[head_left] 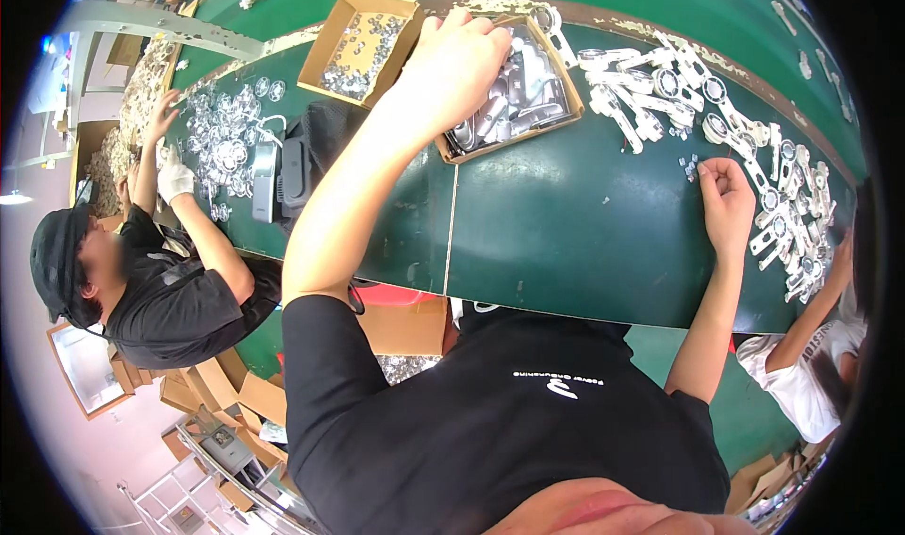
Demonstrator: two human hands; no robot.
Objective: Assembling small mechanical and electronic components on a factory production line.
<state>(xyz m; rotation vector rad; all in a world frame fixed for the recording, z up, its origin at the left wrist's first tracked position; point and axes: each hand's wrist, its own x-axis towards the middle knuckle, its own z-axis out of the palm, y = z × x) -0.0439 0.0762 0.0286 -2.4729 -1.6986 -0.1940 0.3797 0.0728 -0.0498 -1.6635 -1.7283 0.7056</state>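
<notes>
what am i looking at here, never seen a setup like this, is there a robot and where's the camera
No robot here: just a person's two bare hands. The only picture comes from a wide fisheye camera worn on the head, looking down, so straight edges bend. On the green tabletop, the left hand reaches over a cardboard box of grey parts. The right hand rests, fingers curled, beside tiny clear bits. I can't tell whether either holds anything. White ringed parts are heaped to the right; clear round pieces lie to the left, near a co-worker's gloved hand.
</notes>
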